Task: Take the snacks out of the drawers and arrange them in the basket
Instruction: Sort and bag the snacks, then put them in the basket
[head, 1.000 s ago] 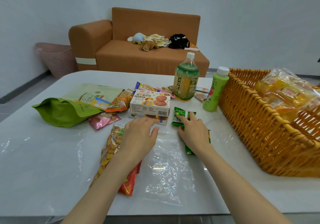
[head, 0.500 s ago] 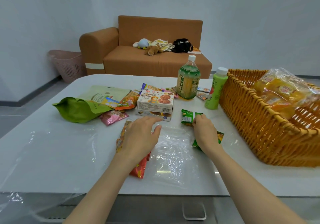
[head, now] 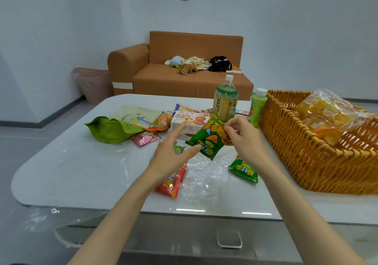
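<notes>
**Entry: green snack packet, in hand, slip risk**

You are pinching the green snack packet (head: 208,137) by its upper edge with your right hand (head: 243,140), thumb against fingertips. You are holding it above the table (head: 81,172), left of the basket (head: 306,152). Your left hand (head: 171,156) is reaching in, fingers spread, thumb at the packet's lower corner. Likely hazards: slick film slipping from so slight a pinch; a swinging carry knocking the green bottle (head: 225,103) behind.
</notes>
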`<state>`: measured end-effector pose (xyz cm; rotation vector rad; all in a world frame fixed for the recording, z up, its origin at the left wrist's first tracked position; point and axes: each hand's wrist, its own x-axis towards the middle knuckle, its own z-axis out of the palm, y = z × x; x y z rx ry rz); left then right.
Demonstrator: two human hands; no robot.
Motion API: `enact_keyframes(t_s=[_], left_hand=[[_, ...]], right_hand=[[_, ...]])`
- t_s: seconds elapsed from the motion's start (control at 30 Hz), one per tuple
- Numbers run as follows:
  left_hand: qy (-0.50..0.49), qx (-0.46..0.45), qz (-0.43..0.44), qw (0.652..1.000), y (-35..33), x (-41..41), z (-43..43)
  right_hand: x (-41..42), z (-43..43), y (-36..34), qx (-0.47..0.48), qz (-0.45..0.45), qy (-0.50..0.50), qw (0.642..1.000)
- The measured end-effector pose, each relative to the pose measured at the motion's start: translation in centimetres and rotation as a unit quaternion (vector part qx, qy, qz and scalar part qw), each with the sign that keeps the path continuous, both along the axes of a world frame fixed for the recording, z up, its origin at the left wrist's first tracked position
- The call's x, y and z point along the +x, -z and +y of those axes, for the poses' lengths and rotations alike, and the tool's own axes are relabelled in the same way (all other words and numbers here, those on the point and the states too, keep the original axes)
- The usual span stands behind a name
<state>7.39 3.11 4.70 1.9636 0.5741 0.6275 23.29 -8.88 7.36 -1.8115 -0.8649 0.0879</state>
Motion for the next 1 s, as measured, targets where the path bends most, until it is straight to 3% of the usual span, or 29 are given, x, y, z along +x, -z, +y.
enact_keyframes(t_s=[0.17,0.33,0.43,0.5,0.67,0.77,0.83,0.9,0.93,1.0], left_hand=[[0.008,-0.147,-0.057,0.987,0.0,-1.9,-0.8],[0.002,-0.170,-0.048,0.984,0.2,-2.2,-2.4],[-0.008,-0.177,-0.059,0.982,0.2,-1.5,-3.6],[-0.025,-0.135,-0.055,0.989,0.5,-1.0,-4.0],[0.007,0.093,0.067,0.993,2.8,0.2,-4.7],[-0.020,0.264,0.161,0.951,3.8,1.0,-5.3],[-0.030,0.315,0.227,0.921,4.4,1.7,-5.9],[-0.020,0.319,0.285,0.904,5.0,2.4,-6.6],[-0.014,0.328,0.310,0.892,5.3,2.8,-6.9],[-0.013,0.353,0.347,0.869,5.7,3.4,-7.4]], right_hand=[[-3.2,-1.8,0.1,-0.014,0.213,-0.135,0.967],[-4.2,-3.8,0.4,-0.096,0.250,-0.191,0.944],[-4.4,-5.1,1.1,-0.074,0.282,-0.167,0.942],[-3.3,-6.1,1.3,-0.027,0.325,-0.088,0.941],[0.1,-9.1,2.1,0.036,0.383,0.077,0.920],[0.8,-10.1,3.6,-0.092,0.326,0.114,0.934],[0.9,-10.5,4.3,-0.280,0.161,0.113,0.940],[1.0,-10.7,4.5,-0.431,-0.002,0.096,0.897],[1.1,-10.6,4.4,-0.458,-0.044,0.091,0.883],[1.6,-10.1,4.2,-0.451,-0.068,0.059,0.888]])
